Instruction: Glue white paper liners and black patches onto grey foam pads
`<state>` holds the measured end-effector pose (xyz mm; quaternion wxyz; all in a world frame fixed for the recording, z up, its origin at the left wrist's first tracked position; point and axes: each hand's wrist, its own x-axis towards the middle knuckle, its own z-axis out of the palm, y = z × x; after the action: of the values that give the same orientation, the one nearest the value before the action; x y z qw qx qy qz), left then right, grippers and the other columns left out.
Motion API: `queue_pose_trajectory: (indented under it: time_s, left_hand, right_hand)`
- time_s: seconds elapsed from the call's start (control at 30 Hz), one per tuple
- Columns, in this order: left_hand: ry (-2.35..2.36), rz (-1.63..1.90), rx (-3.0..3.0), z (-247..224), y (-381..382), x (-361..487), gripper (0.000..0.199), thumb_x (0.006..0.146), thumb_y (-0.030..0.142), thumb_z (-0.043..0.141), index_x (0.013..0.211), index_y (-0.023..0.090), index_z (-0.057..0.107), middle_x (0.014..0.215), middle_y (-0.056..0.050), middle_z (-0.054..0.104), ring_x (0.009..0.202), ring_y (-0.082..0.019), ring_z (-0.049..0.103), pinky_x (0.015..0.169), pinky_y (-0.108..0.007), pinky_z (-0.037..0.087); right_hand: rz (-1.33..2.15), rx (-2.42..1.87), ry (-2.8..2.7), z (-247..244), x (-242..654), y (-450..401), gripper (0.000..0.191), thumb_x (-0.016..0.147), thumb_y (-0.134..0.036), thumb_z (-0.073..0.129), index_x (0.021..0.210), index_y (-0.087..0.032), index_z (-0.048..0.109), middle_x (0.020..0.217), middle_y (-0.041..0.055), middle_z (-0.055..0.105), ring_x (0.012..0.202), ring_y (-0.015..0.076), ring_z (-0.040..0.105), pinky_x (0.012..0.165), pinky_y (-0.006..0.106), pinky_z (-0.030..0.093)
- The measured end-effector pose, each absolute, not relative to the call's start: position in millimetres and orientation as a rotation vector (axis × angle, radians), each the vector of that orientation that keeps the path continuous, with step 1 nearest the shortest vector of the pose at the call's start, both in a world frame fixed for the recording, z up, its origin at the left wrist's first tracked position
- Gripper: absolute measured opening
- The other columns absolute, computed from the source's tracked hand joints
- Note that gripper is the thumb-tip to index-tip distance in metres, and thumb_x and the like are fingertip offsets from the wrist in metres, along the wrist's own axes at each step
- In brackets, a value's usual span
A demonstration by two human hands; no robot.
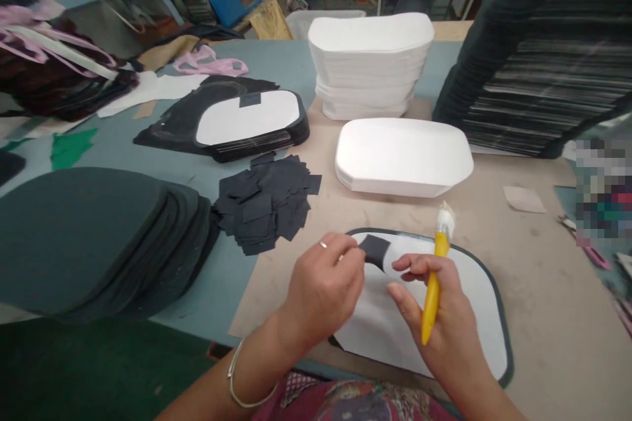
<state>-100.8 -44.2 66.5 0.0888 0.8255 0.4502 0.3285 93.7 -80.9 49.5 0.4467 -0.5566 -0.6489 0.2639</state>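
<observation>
My left hand (320,286) is closed in a pinch on the edge of a small black patch (376,250), which stands over the upper part of a white panel (380,316) with a black border. In my right hand (447,299) is a yellow-handled paintbrush (431,302), bristles up, tucked between the fingers; thumb and forefinger are apart near the patch. Left of the panel lies a heap of similar black patches (266,200). Beyond my hands sits a low stack of white panels (402,151).
A taller white stack (370,66) stands behind, and a high leaning black stack (533,66) rises at the right. Dark oval pieces (99,237) are piled at the left. Bordered panels (251,122) lie stacked at the back left. Brown paper (557,289) covers part of the blue-grey table.
</observation>
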Motion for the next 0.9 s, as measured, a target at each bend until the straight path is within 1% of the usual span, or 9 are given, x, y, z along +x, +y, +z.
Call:
queue_pose_trajectory:
  time_s: [0.1, 0.17, 0.23, 0.3, 0.4, 0.47, 0.53, 0.7, 0.9]
  left_hand:
    - [1.271, 1.007, 2.232, 60, -60, -70, 0.014, 0.095, 0.013, 0.053, 0.103, 0.017, 0.064, 0.102, -0.010, 0.066, 0.093, -0.021, 0.063, 0.080, -0.036, 0.053]
    - [1.328, 0.973, 1.809, 55, -64, -61, 0.021, 0.097, 0.025, 0.053, 0.116, 0.018, 0.061, 0.109, -0.011, 0.066, 0.084, -0.018, 0.065, 0.069, -0.031, 0.053]
    - [1.268, 0.815, 1.300, 48, -63, -56, 0.032, 0.098, 0.041, 0.051, 0.119, 0.018, 0.058, 0.108, -0.010, 0.067, 0.069, -0.014, 0.063, 0.052, -0.025, 0.047]
    - [1.126, 0.637, 0.924, 41, -59, -52, 0.038, 0.096, 0.053, 0.051, 0.107, 0.017, 0.060, 0.091, -0.007, 0.068, 0.056, -0.011, 0.059, 0.043, -0.022, 0.038]
    - [1.060, 0.540, 0.742, 32, -51, -46, 0.033, 0.088, 0.051, 0.061, 0.088, 0.018, 0.056, 0.061, 0.002, 0.059, 0.044, -0.009, 0.050, 0.040, -0.018, 0.031]
    - [1.109, 0.538, 0.801, 28, -44, -42, 0.028, 0.088, 0.046, 0.062, 0.084, 0.020, 0.055, 0.051, 0.004, 0.055, 0.040, -0.008, 0.044, 0.040, -0.018, 0.029]
    - [1.172, 0.553, 0.945, 26, -34, -37, 0.023, 0.090, 0.042, 0.058, 0.083, 0.020, 0.055, 0.051, 0.004, 0.055, 0.041, -0.009, 0.044, 0.043, -0.019, 0.030]
    - [1.467, 0.582, 1.575, 24, -5, -24, 0.014, 0.091, 0.027, 0.056, 0.079, 0.021, 0.057, 0.064, 0.001, 0.062, 0.060, -0.014, 0.058, 0.058, -0.025, 0.038]
    - [1.709, 0.219, 2.051, 23, 15, -11, 0.012, 0.096, 0.030, 0.054, 0.091, 0.022, 0.062, 0.075, -0.004, 0.072, 0.071, -0.023, 0.069, 0.060, -0.031, 0.035]
  right_hand:
    - [0.644, -1.371, -1.470, 52, 95, -85, 0.015, 0.097, -0.022, 0.060, 0.100, -0.026, 0.046, 0.095, 0.0000, 0.056, 0.091, 0.0125, 0.062, 0.080, 0.024, 0.052]
    - [0.625, -1.358, -1.423, 52, 103, -92, 0.016, 0.096, -0.019, 0.060, 0.099, -0.026, 0.046, 0.095, 0.0000, 0.054, 0.094, 0.0117, 0.061, 0.082, 0.022, 0.051]
    - [0.664, -1.360, -1.397, 51, 114, -98, 0.017, 0.096, -0.019, 0.060, 0.100, -0.026, 0.046, 0.095, -0.0001, 0.055, 0.093, 0.0115, 0.061, 0.081, 0.021, 0.051]
    - [0.734, -1.383, -1.375, 46, 123, -101, 0.016, 0.096, -0.020, 0.060, 0.100, -0.026, 0.045, 0.094, -0.0004, 0.055, 0.091, 0.0115, 0.062, 0.078, 0.021, 0.052]
    - [0.800, -1.458, -1.340, 34, 132, -101, 0.015, 0.097, -0.025, 0.061, 0.097, -0.026, 0.045, 0.092, -0.0006, 0.056, 0.084, 0.0116, 0.062, 0.074, 0.022, 0.052]
    - [0.804, -1.526, -1.339, 25, 136, -97, 0.015, 0.097, -0.028, 0.061, 0.097, -0.026, 0.046, 0.093, 0.0002, 0.058, 0.081, 0.0126, 0.062, 0.072, 0.023, 0.053]
    - [0.778, -1.599, -1.367, 17, 139, -91, 0.014, 0.097, -0.031, 0.060, 0.099, -0.025, 0.047, 0.094, 0.0020, 0.061, 0.080, 0.0147, 0.064, 0.069, 0.026, 0.052]
    - [0.583, -1.774, -1.524, 8, 144, -69, 0.012, 0.095, -0.032, 0.056, 0.098, -0.024, 0.048, 0.085, 0.0013, 0.062, 0.069, 0.0175, 0.063, 0.064, 0.029, 0.047]
    - [0.375, -1.908, -1.733, -1, 146, -52, 0.008, 0.094, -0.029, 0.051, 0.098, -0.023, 0.049, 0.086, 0.0047, 0.064, 0.073, 0.0228, 0.062, 0.066, 0.032, 0.042]
